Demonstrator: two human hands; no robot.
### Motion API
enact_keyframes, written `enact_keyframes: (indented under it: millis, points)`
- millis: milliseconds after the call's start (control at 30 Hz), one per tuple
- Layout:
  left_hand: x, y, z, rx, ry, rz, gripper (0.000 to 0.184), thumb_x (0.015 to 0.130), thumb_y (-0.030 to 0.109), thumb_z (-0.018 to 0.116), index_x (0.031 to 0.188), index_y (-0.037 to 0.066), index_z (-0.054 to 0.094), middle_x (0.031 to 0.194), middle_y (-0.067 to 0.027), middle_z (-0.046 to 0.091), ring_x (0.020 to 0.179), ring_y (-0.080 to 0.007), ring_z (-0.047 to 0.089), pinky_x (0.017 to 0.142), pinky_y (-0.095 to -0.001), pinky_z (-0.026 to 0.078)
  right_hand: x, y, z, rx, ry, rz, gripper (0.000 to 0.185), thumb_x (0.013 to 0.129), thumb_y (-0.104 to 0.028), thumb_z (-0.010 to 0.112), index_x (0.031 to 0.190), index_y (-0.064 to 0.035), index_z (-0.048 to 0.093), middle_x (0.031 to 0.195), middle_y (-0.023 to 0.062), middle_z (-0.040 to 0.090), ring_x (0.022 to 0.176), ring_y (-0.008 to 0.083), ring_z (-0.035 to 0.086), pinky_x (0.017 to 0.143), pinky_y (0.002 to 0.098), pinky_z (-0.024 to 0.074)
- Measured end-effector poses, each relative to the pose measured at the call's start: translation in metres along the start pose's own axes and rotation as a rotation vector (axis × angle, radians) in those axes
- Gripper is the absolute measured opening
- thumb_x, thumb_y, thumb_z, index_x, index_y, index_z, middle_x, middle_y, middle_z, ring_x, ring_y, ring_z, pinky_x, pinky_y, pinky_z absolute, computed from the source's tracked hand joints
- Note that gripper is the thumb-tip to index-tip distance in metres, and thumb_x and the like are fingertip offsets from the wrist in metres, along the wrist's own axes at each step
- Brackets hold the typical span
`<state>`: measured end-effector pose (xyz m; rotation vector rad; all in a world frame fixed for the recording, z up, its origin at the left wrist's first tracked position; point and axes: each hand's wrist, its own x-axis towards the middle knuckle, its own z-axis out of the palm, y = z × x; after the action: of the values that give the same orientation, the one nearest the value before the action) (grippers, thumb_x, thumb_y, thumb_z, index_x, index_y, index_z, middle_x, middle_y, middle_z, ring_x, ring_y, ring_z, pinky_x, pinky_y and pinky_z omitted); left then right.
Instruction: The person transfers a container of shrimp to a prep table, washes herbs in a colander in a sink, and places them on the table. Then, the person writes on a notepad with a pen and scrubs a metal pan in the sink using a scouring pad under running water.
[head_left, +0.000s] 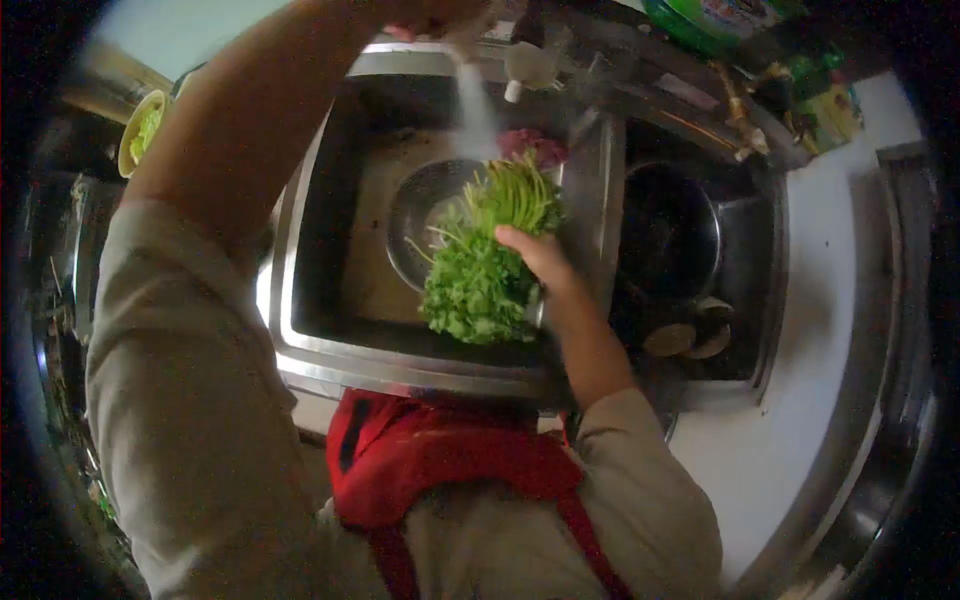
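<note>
A leafy bunch of cilantro [475, 295] hangs over the left sink basin in my right hand [545, 258], stems up and leaves toward me. My thumb lies across the stems and the fingers are hidden behind the bunch. Under it, partly covered, is a round metal bowl [402, 215] in the basin. A white stream of water [475, 112] falls just beyond the stems. My left arm reaches up and across to the faucet area, where my left hand [445, 18] is blurred and partly cut off at the top edge; its fingers cannot be made out.
A reddish mass [532, 147] lies at the basin's far right corner. The right basin [740, 320] holds a dark round pan [668, 235] and pale round pieces [685, 340]. Cluttered items and a green package [715, 15] line the back ledge. A yellow bowl [135, 130] with greens stands far left.
</note>
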<state>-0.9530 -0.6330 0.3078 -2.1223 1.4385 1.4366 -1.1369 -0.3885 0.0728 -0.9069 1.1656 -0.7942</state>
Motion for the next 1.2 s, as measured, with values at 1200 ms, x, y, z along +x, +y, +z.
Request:
enact_keyframes:
  millis: [1200]
  points:
    - [0.257,-0.144,0.239,-1.658,-0.004,0.423,0.032,0.085,0.020,0.061,0.113,0.007,0.054,0.101,-0.0032,0.060,0.089,-0.0133,0.054,0.077,-0.0292,0.045,0.216,0.040,0.008,-0.321,0.222,0.183,0.061,0.082,-0.040,0.059,0.129,-0.0059,0.041,0.129,0.0087,0.040,0.118,0.0213,0.037,0.097,0.0357,0.0321]
